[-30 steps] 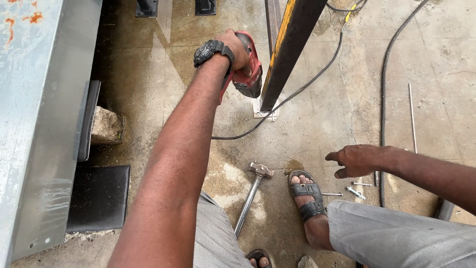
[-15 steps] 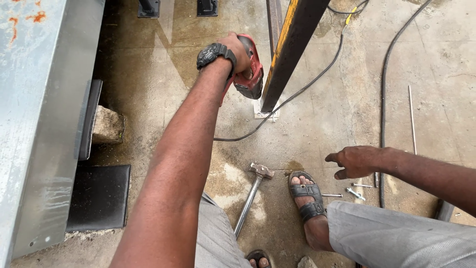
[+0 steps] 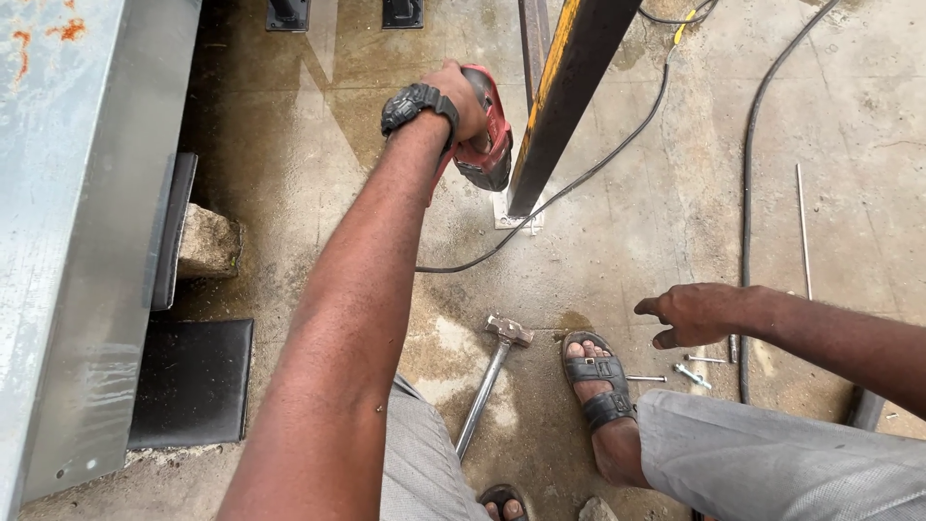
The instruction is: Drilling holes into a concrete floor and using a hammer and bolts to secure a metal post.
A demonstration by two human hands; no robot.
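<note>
red plastic shows under the left hand (image 3: 461,96), whose fingers are clenched around a red power drill (image 3: 485,135) held at the far middle of the scene, its dark nose pointing down toward the small plate (image 3: 518,214) at the foot of a yellow-edged steel post (image 3: 564,96). a black wristwatch (image 3: 417,103) sits on that wrist. a black cable (image 3: 579,178) curls over the concrete floor (image 3: 289,183) just right of the drill. the right hand (image 3: 693,314) hovers at the near right, fingers loosely curled and grasping nothing (one finger points left), above a few loose screws (image 3: 690,374). near the middle lies a hammer (image 3: 492,376), just left of a sandalled foot (image 3: 598,396). grey sheet metal (image 3: 77,241) fills the left side, a stone block (image 3: 207,241) beside it.
</note>
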